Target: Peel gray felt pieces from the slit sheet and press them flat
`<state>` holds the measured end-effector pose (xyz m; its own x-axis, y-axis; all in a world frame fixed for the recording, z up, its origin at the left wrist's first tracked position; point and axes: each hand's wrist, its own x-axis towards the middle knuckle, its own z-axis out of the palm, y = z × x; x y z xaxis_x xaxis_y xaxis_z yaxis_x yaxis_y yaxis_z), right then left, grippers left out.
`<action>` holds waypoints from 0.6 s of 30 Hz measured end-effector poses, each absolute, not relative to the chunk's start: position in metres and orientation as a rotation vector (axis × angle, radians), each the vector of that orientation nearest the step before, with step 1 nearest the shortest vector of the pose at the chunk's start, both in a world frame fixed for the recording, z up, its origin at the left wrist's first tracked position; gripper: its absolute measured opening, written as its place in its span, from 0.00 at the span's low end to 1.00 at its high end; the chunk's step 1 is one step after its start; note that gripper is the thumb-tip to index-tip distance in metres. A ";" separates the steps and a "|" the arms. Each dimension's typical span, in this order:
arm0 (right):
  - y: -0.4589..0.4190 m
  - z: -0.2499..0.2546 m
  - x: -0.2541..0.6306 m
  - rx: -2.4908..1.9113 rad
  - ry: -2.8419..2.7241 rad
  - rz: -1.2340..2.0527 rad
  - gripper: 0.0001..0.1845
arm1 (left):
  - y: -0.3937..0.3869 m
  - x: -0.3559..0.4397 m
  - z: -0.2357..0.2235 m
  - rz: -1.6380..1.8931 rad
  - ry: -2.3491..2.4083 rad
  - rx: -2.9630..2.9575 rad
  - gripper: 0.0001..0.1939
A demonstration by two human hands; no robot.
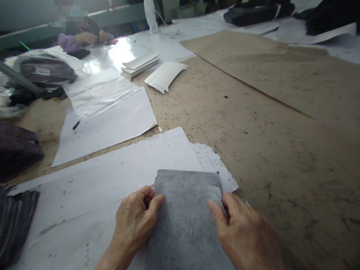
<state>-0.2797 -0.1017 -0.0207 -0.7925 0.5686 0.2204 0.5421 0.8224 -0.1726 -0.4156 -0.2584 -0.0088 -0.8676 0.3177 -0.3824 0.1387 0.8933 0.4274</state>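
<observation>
A stack of grey felt-like fabric pieces [187, 213] lies on white paper [112, 180] at the bottom centre. My left hand [135, 221] grips the stack's left edge, thumb on top and fingers curled under. My right hand [244, 232] holds the right edge the same way, thumb resting on the grey surface. Both hands are closed on the stack, which lies flat, its layered edges showing at the top right corner.
More white sheets [107, 120] and stacks of folded white card [140, 65] lie further back. Dark fabric bundles [17, 150] sit at the left, some in plastic [45, 69]. Brown board [267, 112] covers the table to the right. Another person's hands [87, 37] work at the far left.
</observation>
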 end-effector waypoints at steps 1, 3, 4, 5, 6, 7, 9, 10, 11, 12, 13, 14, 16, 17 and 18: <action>-0.101 -0.021 -0.278 -0.849 -2.719 0.098 0.11 | -0.260 -0.414 -0.010 0.563 2.636 0.332 0.14; -0.097 -0.021 -0.276 -0.809 -2.648 0.100 0.13 | -0.263 -0.412 -0.012 0.656 2.697 0.337 0.14; -0.093 -0.021 -0.277 -0.770 -2.613 0.138 0.15 | -0.264 -0.412 -0.013 0.715 2.715 0.349 0.16; -0.088 -0.021 -0.279 -0.725 -2.588 0.181 0.17 | -0.265 -0.412 -0.014 0.770 2.726 0.368 0.19; -0.083 -0.021 -0.282 -0.671 -2.582 0.226 0.19 | -0.265 -0.413 -0.015 0.815 2.729 0.401 0.21; -0.077 -0.021 -0.286 -0.620 -2.595 0.270 0.21 | -0.264 -0.415 -0.016 0.846 2.728 0.448 0.23; -0.067 -0.019 -0.295 -0.511 -2.658 0.356 0.25 | -0.258 -0.421 -0.015 0.880 2.717 0.569 0.24; -0.063 -0.017 -0.300 -0.463 -2.703 0.411 0.26 | -0.254 -0.426 -0.014 0.878 2.696 0.638 0.24; -0.060 -0.015 -0.305 -0.427 -2.748 0.471 0.26 | -0.250 -0.430 -0.012 0.857 2.655 0.700 0.24; -0.057 -0.012 -0.310 -0.407 -2.792 0.531 0.26 | -0.246 -0.435 -0.010 0.816 2.602 0.746 0.23; -0.055 -0.010 -0.314 -0.406 -2.832 0.590 0.25 | -0.241 -0.440 -0.007 0.764 2.550 0.766 0.23; -0.053 -0.008 -0.317 -0.422 -2.871 0.646 0.25 | -0.238 -0.445 -0.004 0.712 2.505 0.770 0.22; -0.051 -0.004 -0.323 -0.490 -2.944 0.736 0.21 | -0.232 -0.453 0.000 0.634 2.452 0.760 0.20; -0.050 -0.002 -0.326 -0.528 -2.971 0.770 0.19 | -0.230 -0.455 0.002 0.616 2.443 0.755 0.18; -0.049 -0.001 -0.327 -0.562 -2.986 0.793 0.16 | -0.229 -0.457 0.003 0.615 2.441 0.749 0.15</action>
<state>-0.3273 -0.0493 -0.0011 -0.9360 0.3405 -0.0891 0.3398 0.8084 -0.4807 -0.4569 -0.2287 0.0026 -0.7179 0.6113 -0.3331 0.3807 0.7453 0.5473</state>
